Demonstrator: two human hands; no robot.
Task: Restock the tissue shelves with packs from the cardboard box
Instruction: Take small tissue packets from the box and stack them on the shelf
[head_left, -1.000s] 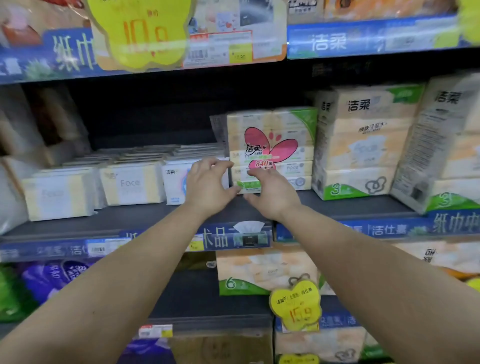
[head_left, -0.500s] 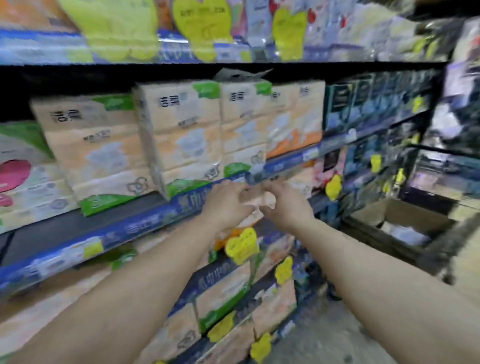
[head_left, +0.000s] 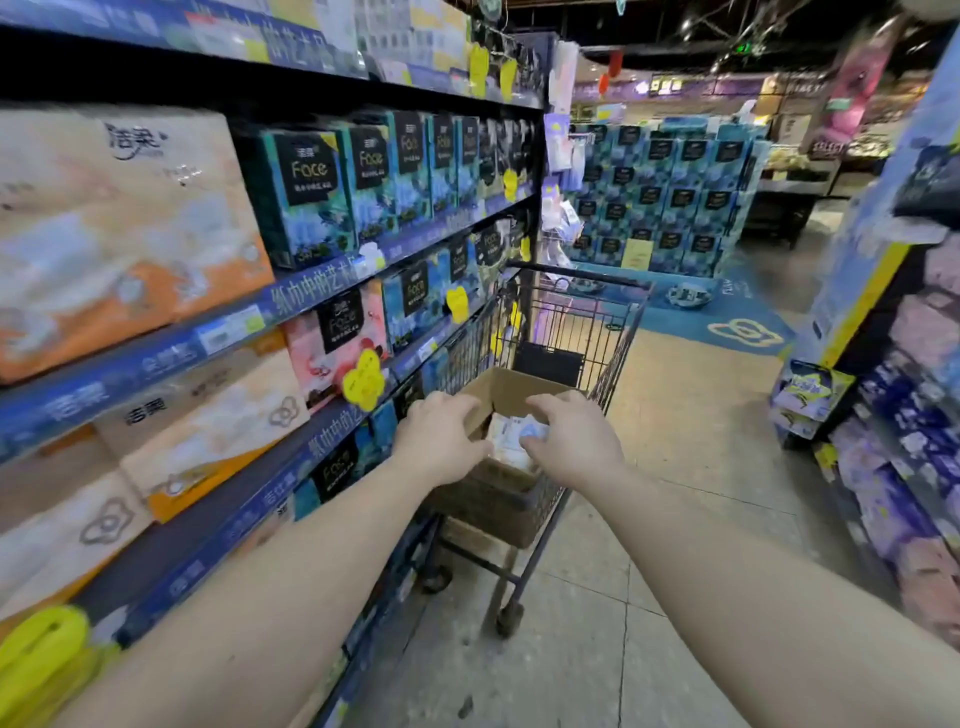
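An open cardboard box (head_left: 511, 397) sits in a black wire shopping cart (head_left: 615, 332) beside the shelves. Pale tissue packs (head_left: 511, 434) show inside the box between my hands. My left hand (head_left: 441, 441) hovers over the box's near left edge with fingers loosely spread and nothing in it. My right hand (head_left: 569, 439) reaches over the near right side, fingertips at the packs; whether it touches them I cannot tell. The tissue shelves (head_left: 291, 306) run along my left, filled with beige and teal packs.
A stacked display of teal tissue boxes (head_left: 670, 208) stands at the aisle's end. Another shelf unit (head_left: 893, 415) with purple packs lines the right side. Yellow price tags (head_left: 363, 379) hang off the shelf edges near the cart. Bare tiled floor (head_left: 691, 467) lies right of the cart.
I have turned right, away from the middle shelf where both hands were at a pack. Both hands have come off the shelf and now reach over the box in the cart.
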